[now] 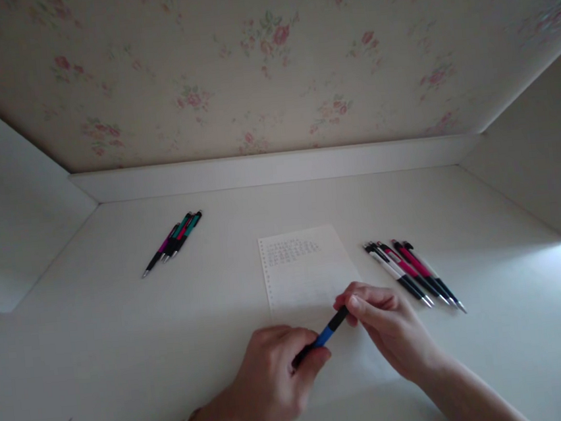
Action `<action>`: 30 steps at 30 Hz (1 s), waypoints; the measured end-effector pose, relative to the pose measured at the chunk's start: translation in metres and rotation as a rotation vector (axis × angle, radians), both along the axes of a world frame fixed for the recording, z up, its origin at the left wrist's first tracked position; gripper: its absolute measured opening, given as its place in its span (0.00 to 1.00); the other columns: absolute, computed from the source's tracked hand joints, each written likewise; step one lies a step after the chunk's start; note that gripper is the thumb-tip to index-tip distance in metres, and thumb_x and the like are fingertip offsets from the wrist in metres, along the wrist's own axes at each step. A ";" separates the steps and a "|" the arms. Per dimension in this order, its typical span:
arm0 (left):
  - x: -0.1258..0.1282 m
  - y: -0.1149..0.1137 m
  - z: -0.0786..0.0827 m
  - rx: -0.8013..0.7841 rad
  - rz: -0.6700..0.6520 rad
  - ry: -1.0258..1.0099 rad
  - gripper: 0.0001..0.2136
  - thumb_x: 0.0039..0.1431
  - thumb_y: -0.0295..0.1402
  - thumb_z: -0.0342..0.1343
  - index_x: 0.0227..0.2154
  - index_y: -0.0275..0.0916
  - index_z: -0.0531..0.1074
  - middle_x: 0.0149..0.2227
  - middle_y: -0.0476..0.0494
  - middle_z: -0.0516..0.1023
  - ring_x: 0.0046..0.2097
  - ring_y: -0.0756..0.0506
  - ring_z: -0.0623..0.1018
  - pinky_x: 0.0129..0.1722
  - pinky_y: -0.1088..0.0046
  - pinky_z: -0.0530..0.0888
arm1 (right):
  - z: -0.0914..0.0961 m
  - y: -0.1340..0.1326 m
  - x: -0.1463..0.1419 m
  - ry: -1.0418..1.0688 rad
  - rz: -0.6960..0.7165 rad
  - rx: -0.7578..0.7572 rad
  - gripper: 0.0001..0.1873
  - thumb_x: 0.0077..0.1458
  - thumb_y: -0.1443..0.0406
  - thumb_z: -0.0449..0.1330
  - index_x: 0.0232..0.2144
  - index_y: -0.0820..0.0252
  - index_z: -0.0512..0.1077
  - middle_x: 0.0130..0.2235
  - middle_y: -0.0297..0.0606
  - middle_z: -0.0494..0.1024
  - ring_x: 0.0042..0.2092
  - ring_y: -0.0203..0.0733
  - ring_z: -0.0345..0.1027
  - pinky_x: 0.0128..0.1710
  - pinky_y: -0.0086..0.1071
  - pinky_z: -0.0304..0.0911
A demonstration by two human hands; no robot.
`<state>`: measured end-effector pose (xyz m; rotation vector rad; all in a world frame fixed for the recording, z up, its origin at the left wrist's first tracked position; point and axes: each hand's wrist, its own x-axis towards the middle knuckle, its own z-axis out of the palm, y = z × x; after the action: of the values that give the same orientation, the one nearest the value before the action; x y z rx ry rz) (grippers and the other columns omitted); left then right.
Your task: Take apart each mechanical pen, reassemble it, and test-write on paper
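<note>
Between my two hands is a blue and black pen (326,336), slanting up to the right. Wrapped round its lower left part is my left hand (281,372), with thumb and fingers closed on it. My right hand (385,319) pinches the black upper end between thumb and fingertips. Both tips of the pen are hidden by my fingers. Just beyond the hands lies a sheet of paper (307,277), with several lines of handwriting near its top and punched holes along its left edge. The near part of the sheet is covered by my hands.
On the right, several white and pink pens (410,271) with black grips lie side by side. A smaller group of purple, pink and green pens (176,237) lies at the back left. White panels flank the white desk (98,334); a floral wall (267,73) stands behind.
</note>
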<state>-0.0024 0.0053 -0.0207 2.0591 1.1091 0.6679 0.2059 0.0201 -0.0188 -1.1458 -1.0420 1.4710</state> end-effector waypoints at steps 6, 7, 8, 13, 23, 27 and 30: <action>-0.004 0.000 0.003 0.002 -0.089 -0.098 0.16 0.70 0.41 0.50 0.54 0.38 0.71 0.28 0.48 0.77 0.26 0.49 0.75 0.29 0.74 0.71 | 0.003 0.006 -0.007 0.107 -0.159 -0.105 0.18 0.53 0.49 0.68 0.30 0.57 0.81 0.30 0.36 0.77 0.29 0.36 0.64 0.31 0.31 0.63; -0.005 -0.001 0.003 0.053 -0.138 -0.113 0.20 0.70 0.42 0.50 0.59 0.38 0.67 0.30 0.47 0.78 0.27 0.48 0.76 0.31 0.73 0.73 | 0.003 0.007 -0.007 0.127 -0.180 -0.112 0.17 0.53 0.49 0.68 0.30 0.57 0.81 0.31 0.37 0.78 0.29 0.36 0.64 0.31 0.30 0.63; -0.005 -0.001 0.004 0.111 -0.183 -0.118 0.21 0.70 0.42 0.50 0.61 0.38 0.65 0.32 0.46 0.80 0.29 0.47 0.78 0.33 0.73 0.75 | 0.003 0.008 -0.006 0.140 -0.192 -0.119 0.17 0.53 0.49 0.68 0.30 0.57 0.80 0.32 0.37 0.78 0.29 0.36 0.64 0.31 0.30 0.63; -0.004 -0.003 0.006 0.295 -0.229 -0.126 0.18 0.67 0.46 0.55 0.51 0.40 0.73 0.40 0.43 0.83 0.39 0.46 0.83 0.42 0.74 0.77 | 0.001 0.006 -0.006 0.145 -0.142 -0.133 0.21 0.58 0.49 0.64 0.47 0.53 0.77 0.31 0.35 0.78 0.31 0.37 0.66 0.30 0.28 0.64; -0.002 0.000 -0.005 0.427 -0.213 -0.222 0.17 0.62 0.47 0.60 0.43 0.38 0.75 0.31 0.48 0.82 0.29 0.50 0.80 0.34 0.76 0.77 | -0.013 -0.006 -0.017 -0.178 -0.127 0.099 0.35 0.67 0.51 0.53 0.70 0.47 0.46 0.33 0.35 0.81 0.31 0.39 0.70 0.33 0.31 0.69; -0.001 0.003 -0.007 0.433 -0.220 -0.249 0.14 0.62 0.45 0.61 0.40 0.38 0.76 0.30 0.49 0.82 0.27 0.51 0.79 0.31 0.78 0.75 | -0.018 -0.009 -0.017 -0.283 -0.074 0.214 0.15 0.68 0.55 0.54 0.52 0.50 0.73 0.32 0.36 0.80 0.30 0.36 0.70 0.30 0.28 0.69; 0.000 0.004 -0.006 0.423 -0.165 -0.240 0.17 0.61 0.47 0.61 0.43 0.38 0.76 0.32 0.46 0.82 0.29 0.50 0.80 0.32 0.78 0.76 | -0.012 -0.007 -0.017 -0.278 -0.093 0.256 0.13 0.67 0.55 0.55 0.44 0.54 0.77 0.31 0.37 0.79 0.29 0.36 0.72 0.29 0.27 0.70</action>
<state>-0.0028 0.0095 -0.0262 2.3104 0.6936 1.1061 0.1889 0.0131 -0.0312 -1.2160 -1.3078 1.0890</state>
